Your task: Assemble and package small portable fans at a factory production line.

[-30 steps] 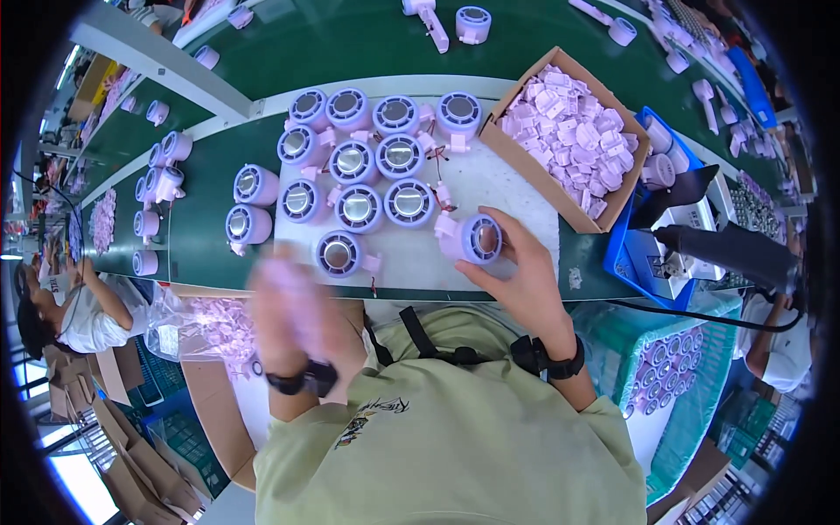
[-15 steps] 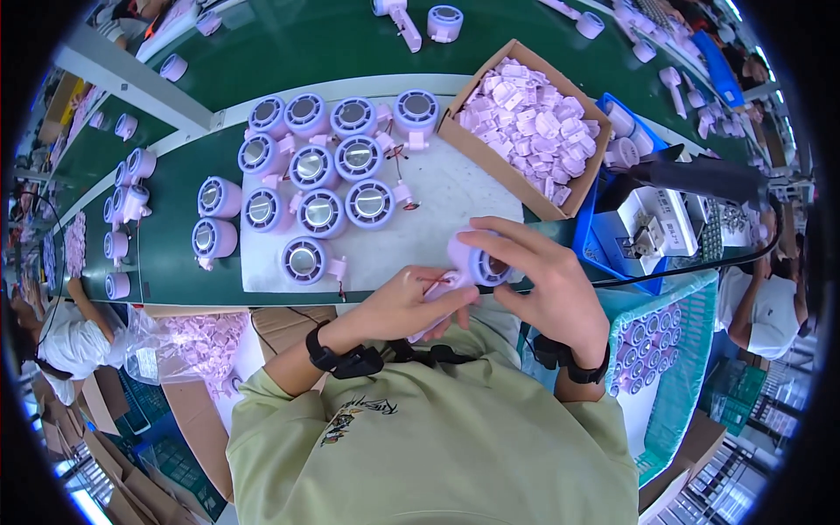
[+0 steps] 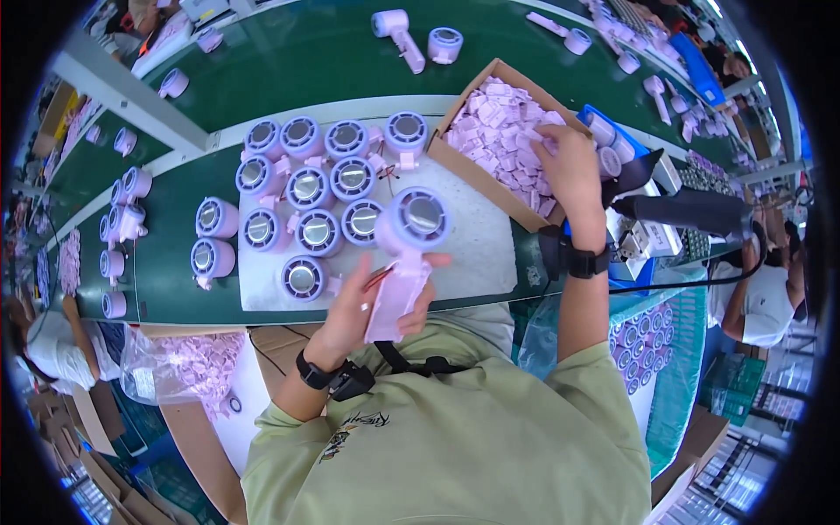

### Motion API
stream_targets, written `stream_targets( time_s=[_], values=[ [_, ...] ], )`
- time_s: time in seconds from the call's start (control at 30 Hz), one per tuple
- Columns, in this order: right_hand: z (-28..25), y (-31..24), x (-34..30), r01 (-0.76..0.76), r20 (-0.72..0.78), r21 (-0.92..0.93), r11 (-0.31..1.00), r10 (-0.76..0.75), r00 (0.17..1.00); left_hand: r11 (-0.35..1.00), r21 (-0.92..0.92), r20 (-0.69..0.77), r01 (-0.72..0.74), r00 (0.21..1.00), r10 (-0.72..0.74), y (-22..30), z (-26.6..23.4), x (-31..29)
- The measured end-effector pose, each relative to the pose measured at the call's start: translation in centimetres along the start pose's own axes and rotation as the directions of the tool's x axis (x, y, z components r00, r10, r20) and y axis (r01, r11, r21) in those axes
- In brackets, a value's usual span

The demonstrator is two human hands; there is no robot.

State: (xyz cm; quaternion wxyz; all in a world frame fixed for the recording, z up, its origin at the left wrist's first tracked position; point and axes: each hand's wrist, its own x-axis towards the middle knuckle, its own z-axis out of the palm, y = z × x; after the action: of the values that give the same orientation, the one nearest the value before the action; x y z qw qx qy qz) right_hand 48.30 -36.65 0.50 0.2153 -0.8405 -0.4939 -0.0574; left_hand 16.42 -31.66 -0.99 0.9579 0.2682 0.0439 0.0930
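A lavender handheld fan is in my left hand [image 3: 354, 306], its fingers wrapped round the pale pink handle [image 3: 398, 302]. The round fan head [image 3: 417, 219] points up and away from me, over the near part of the white mat. Thin red wires show beside the handle, near my thumb. My right hand [image 3: 570, 166] is inside the cardboard box [image 3: 483, 182], at the right side of a heap of small pink plastic parts [image 3: 494, 131]. Its fingers are bent together onto the parts; what is between the fingertips is hidden.
Several lavender fan heads [image 3: 309, 188] stand in rows on the white mat [image 3: 477, 254]. Right of the box are a blue bin [image 3: 586, 114] and a black-handled tool [image 3: 687, 208] with a cable. A teal crate [image 3: 687, 350] of fan heads stands at lower right. Co-workers sit at both sides.
My right hand has left the fan head and moved up and right into the box. My left hand has turned the fan so that its head points away from me.
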Motion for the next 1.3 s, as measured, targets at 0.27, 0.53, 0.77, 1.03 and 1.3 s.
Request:
stream_targets(
  time_s=[0.27,0.53,0.77,1.03,1.3],
  values=[
    [-4.5,-9.1,-7.0,0.39,-0.165,0.364,0.846,-0.353,0.921,0.942,0.334,-0.056,0.011,0.998,0.009,-0.5,-0.8,2.0],
    [0.3,-10.9,-11.4,0.422,-0.05,0.459,0.782,-0.451,0.891,0.776,0.628,-0.156,-0.06,0.967,0.201,-3.5,-3.4,1.8],
    [1.3,-10.6,-12.9,0.361,-0.057,0.461,0.81,-0.379,0.923,0.8,0.599,-0.206,-0.039,0.958,0.2,-3.9,-3.7,1.5],
    [1.0,-11.0,-13.7,0.191,-0.073,0.594,0.781,-0.184,0.98,0.94,0.308,-0.378,0.147,0.925,-0.021,-2.8,-2.4,2.2],
    [-1.2,-12.0,-13.3,-0.465,0.511,0.856,0.227,-0.232,0.827,0.562,0.779,0.025,-0.28,0.908,0.419,-1.8,0.6,1.8]
  ],
)
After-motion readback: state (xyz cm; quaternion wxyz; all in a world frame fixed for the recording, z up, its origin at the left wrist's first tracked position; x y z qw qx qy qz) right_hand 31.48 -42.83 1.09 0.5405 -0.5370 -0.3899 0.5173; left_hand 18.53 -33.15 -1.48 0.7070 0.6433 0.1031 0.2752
